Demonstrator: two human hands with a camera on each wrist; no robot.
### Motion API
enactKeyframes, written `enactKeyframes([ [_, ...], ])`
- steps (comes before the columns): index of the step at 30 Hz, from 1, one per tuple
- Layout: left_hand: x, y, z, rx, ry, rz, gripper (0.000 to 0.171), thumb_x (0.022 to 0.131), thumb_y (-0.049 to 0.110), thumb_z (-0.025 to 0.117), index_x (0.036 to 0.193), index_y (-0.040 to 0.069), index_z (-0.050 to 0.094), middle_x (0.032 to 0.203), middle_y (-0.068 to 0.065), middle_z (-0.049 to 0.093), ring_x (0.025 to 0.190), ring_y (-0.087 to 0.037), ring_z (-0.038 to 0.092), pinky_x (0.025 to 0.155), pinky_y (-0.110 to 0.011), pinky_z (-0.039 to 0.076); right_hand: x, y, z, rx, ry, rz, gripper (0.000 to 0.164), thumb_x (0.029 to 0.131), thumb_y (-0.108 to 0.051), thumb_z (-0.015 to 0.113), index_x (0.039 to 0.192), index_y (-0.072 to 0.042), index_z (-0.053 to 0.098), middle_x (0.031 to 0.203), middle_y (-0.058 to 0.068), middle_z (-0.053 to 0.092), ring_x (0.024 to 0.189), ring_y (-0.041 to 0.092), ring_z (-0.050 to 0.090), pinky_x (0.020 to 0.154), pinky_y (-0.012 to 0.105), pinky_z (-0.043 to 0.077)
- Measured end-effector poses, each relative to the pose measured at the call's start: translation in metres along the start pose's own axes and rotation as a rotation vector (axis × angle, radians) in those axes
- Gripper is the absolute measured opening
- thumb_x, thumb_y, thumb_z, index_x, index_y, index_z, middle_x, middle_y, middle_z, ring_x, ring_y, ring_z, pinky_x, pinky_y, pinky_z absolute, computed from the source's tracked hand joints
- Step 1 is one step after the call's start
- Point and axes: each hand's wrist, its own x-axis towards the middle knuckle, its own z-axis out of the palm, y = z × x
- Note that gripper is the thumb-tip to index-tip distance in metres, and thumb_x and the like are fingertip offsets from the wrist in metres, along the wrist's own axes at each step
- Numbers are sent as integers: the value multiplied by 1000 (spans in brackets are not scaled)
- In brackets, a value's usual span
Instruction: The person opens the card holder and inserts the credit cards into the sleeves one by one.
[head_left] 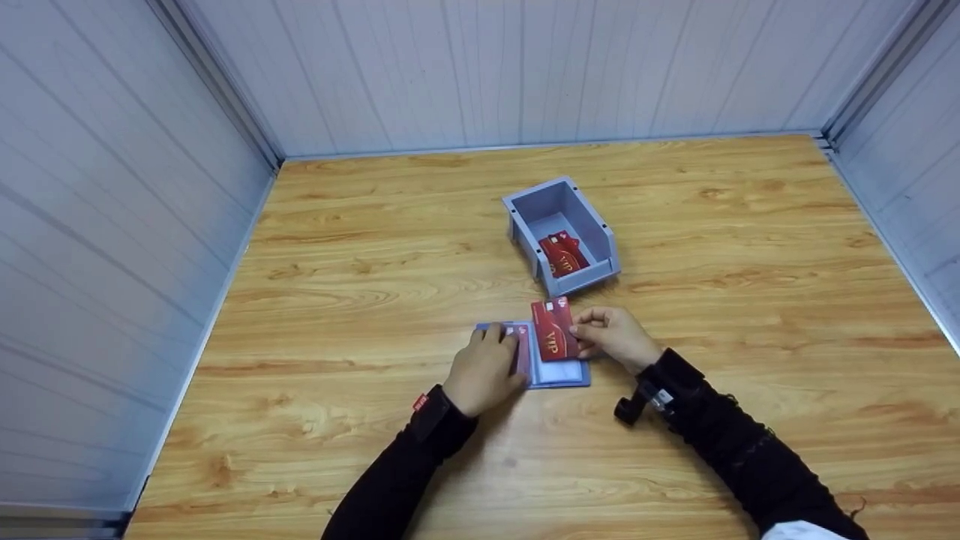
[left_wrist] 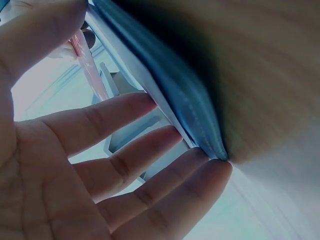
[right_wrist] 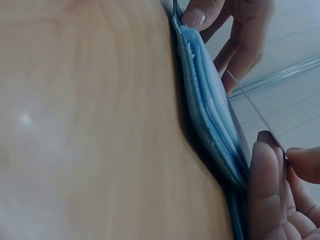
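Note:
A blue card holder (head_left: 585, 381) lies spread on the table, its clear sleeves facing up. My left hand (head_left: 484, 371) rests over its left page, the fairly straight fingers (left_wrist: 120, 160) touching the holder's edge in the left wrist view. A red card (head_left: 523, 346) shows in that page, partly hidden by the hand. Between thumb and fingers, my right hand (head_left: 616, 337) pinches the right edge of a red VIP card (head_left: 553, 330). This card overlaps the upper part of the right page; in the right wrist view it appears edge-on, tilted above the holder (right_wrist: 212, 130).
Just behind the holder stands a grey bin (head_left: 583, 280) with several red VIP cards (head_left: 564, 253) inside. Pale panel walls (head_left: 480, 75) border the wooden table (head_left: 360, 262) at the back and both sides. A small black device (head_left: 630, 409) hangs by the right wrist.

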Motion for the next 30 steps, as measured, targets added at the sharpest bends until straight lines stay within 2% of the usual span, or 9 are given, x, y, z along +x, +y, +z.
enactKeyframes([
  [5,2,-2,-4,-67,-26,-15,57,82,37,73,126,2,63,127,-19,57,117,-38,54,93,-48,53,0,0,0,-6,-5,5,4,91,-2,62,95,-1,61,69,-4,64,59,7,62,60,22,58],
  [10,10,-3,-7,-209,44,-17,41,89,27,67,117,-2,66,119,-19,64,111,-37,58,99,-45,49,-1,-1,2,14,-4,18,5,91,-2,62,96,-1,61,68,-4,66,59,7,63,60,21,58],
  [13,16,-2,-9,-311,83,-36,32,92,20,64,112,-5,67,109,-18,69,103,-33,64,94,-44,51,-1,-1,3,25,-3,16,6,90,-1,63,96,-1,61,69,-3,68,60,7,64,60,22,58],
  [16,24,-1,-11,-400,90,-61,29,92,15,62,111,-6,68,99,-16,72,92,-29,68,87,-43,54,-1,0,3,34,1,14,5,90,-1,63,95,-2,62,70,-3,69,61,8,65,61,22,58],
  [21,33,2,-11,-543,13,-93,30,92,12,61,118,-4,65,97,-13,73,85,-21,68,80,-36,56,-2,0,3,32,3,16,4,90,0,63,93,-3,62,70,-3,69,62,7,65,62,22,58],
  [25,35,4,-7,-615,-24,-87,28,91,9,63,117,-3,63,91,-10,72,76,-14,63,67,-26,53,-2,-1,4,20,6,22,4,90,-1,64,93,-2,63,70,-3,69,61,7,65,62,22,59],
  [28,36,5,-4,-662,14,-77,22,90,4,62,111,-2,62,85,-10,70,70,-11,59,60,-22,50,-2,-2,4,17,10,25,5,89,-2,65,94,-1,63,70,-3,69,61,8,65,62,22,59],
  [30,36,5,-3,-719,35,-80,17,90,1,61,107,-3,61,84,-11,69,68,-12,60,59,-22,51,-2,-2,5,15,9,22,5,89,-2,65,94,-1,64,70,-3,70,62,8,65,62,22,59],
])
